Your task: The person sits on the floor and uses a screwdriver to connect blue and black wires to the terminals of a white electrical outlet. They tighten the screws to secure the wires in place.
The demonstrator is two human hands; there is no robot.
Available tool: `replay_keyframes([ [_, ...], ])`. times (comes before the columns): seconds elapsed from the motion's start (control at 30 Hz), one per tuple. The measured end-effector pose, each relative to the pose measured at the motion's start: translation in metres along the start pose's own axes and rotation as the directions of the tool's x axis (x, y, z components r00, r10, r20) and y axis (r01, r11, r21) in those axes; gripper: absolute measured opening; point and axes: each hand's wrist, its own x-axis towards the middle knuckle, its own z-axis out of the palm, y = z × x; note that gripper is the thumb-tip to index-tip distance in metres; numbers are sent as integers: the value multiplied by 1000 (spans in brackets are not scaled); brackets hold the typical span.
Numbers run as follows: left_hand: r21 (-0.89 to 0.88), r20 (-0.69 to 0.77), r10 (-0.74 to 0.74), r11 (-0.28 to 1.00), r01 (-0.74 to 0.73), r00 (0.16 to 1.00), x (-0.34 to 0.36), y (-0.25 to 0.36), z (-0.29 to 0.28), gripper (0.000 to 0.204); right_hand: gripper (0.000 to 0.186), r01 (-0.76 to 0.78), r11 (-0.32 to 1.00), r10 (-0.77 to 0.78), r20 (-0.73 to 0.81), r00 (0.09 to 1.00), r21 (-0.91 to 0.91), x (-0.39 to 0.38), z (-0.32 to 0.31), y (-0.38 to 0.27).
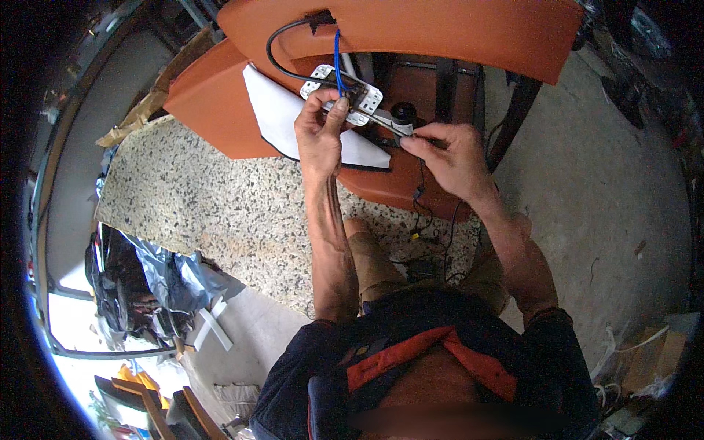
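My left hand (320, 136) is closed on a white electrical socket plate (372, 97), its thumb and fingers pinching near the wiring. A blue wire (337, 55) runs down into the plate from the orange-brown panel above. A black cable (272, 53) loops from the same panel to the plate's left side. In my right hand (453, 155) is a thin, screwdriver-like tool (387, 125), held between thumb and fingers. Its tip points left and meets the plate's lower right edge; the exact contact point is too small to make out.
Above the hands curves an orange-brown panel (418, 29). A white sheet (273, 106) lies behind my left hand, on a speckled stone slab (198, 183). Just left of my right hand stands a black cylinder (402, 111). Thin black cables (419, 194) hang below it. Bags (172, 275) lie at left.
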Motion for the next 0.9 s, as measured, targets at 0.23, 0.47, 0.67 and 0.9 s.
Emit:
replay_keyframes([
  [0.23, 48, 30, 34, 998, -35, 999, 3, 3, -4, 7, 24, -437, 862, 389, 218, 895, 257, 5, -7, -5],
  [0.47, 46, 18, 12, 999, -13, 1000, 2, 1, -1, 7, 16, -52, 994, 56, -44, 997, 96, 2, 1, -2],
  [0.67, 86, -10, 16, 996, -15, 1000, 4, -1, 1, 6, 15, 114, 961, -158, -162, 974, -252, -7, 8, -4],
  [0.9, 55, 6, 12, 998, -13, 1000, 5, 2, 2, 6, 18, -4, 993, 0, -41, 999, -116, 4, 0, -6],
])
